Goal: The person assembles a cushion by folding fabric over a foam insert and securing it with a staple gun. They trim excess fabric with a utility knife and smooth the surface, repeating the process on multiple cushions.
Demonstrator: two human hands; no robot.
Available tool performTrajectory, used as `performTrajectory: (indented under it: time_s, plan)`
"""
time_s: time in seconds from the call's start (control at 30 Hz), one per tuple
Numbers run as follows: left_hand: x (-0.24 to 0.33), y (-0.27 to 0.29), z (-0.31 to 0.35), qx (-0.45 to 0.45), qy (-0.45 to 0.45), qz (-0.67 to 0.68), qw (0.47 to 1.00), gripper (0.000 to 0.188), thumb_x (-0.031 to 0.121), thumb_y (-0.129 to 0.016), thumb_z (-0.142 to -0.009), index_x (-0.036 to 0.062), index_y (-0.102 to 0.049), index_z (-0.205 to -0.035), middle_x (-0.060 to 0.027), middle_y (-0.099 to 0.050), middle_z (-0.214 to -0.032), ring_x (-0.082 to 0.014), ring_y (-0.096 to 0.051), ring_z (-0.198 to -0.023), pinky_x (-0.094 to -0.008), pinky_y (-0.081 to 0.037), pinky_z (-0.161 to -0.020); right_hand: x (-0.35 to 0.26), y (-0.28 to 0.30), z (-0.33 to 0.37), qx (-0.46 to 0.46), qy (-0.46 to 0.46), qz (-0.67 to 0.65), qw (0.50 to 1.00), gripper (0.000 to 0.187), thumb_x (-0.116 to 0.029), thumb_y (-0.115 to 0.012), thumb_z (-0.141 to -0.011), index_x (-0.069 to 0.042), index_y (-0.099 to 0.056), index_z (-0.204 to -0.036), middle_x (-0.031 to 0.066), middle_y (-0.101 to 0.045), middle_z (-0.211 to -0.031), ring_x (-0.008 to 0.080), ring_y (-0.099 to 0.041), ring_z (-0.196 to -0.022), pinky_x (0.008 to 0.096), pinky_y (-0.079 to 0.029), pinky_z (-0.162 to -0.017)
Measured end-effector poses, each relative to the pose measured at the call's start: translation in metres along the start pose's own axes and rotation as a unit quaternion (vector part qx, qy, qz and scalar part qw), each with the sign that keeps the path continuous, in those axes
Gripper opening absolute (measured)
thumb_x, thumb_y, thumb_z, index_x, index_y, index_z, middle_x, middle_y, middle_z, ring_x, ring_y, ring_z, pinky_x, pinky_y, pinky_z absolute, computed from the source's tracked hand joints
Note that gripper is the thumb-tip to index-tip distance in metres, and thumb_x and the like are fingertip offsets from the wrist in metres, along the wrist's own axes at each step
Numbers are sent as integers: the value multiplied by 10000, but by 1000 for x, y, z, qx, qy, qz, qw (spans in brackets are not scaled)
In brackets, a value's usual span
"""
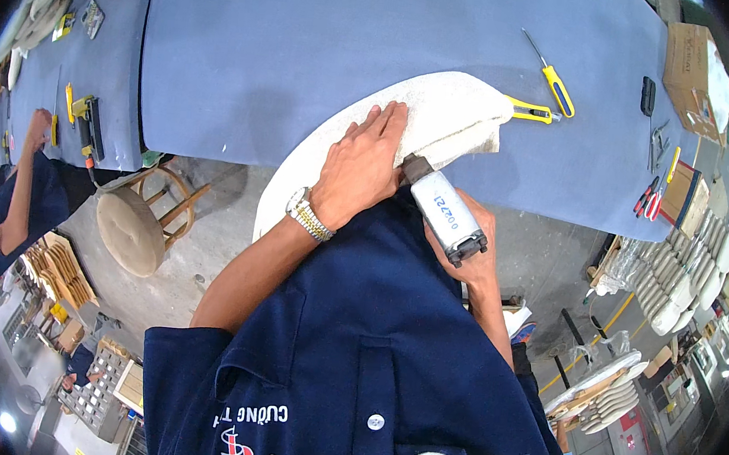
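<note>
A curved, cream upholstered piece (pixel 436 99) lies at the near edge of the blue-grey table, its left end reaching down beside my forearm. My left hand (pixel 359 165), with a watch on the wrist, rests flat on the fabric with its fingers stretched out. In my right hand (pixel 476 256) is a staple gun (pixel 446 210), gripped below its pale body. Its dark nose is close to the fabric's near edge, beside my left fingers; contact there cannot be made out. A fabric flap (pixel 469 140) sticks out at the piece's right end.
A yellow utility knife (pixel 531 111) touches the piece's right end, with a yellow-handled screwdriver (pixel 557 88) just beyond. Pliers (pixel 647 198) and a cardboard box (pixel 696 79) are at the right. A round padded stool (pixel 130 231) stands left; a co-worker (pixel 24 206) works at the left table.
</note>
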State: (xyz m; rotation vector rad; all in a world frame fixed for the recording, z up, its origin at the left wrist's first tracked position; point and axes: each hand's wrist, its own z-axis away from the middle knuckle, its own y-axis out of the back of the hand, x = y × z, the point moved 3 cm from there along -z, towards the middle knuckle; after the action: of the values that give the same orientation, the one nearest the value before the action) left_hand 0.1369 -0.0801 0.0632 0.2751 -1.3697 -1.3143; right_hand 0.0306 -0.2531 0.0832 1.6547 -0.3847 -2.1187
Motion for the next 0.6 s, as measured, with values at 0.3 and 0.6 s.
performTrajectory:
  time_s: [0.3,0.6]
  plan:
    - [1,13,-7,8,-3,-1,1000,760,63,-726,-807,-18,-415,-1496,-279,-547,-1451,-434,-603,-1274,-494,-572,-975,-10,-15,-16,55,10,-15,998,275,-75,-747,-806,37,-664,-1043,192,-713,-894,342,-725,-809,374,-552,-748]
    - [5,32,16,22,6,-98,995,676,115,-690,-816,-59,-456,-1425,-260,-662,-1263,-383,-732,-965,-475,-613,-746,-1,-7,-28,102,21,-123,987,317,-117,-809,-786,6,-695,-1056,167,-722,-943,342,-723,-904,399,-547,-840]
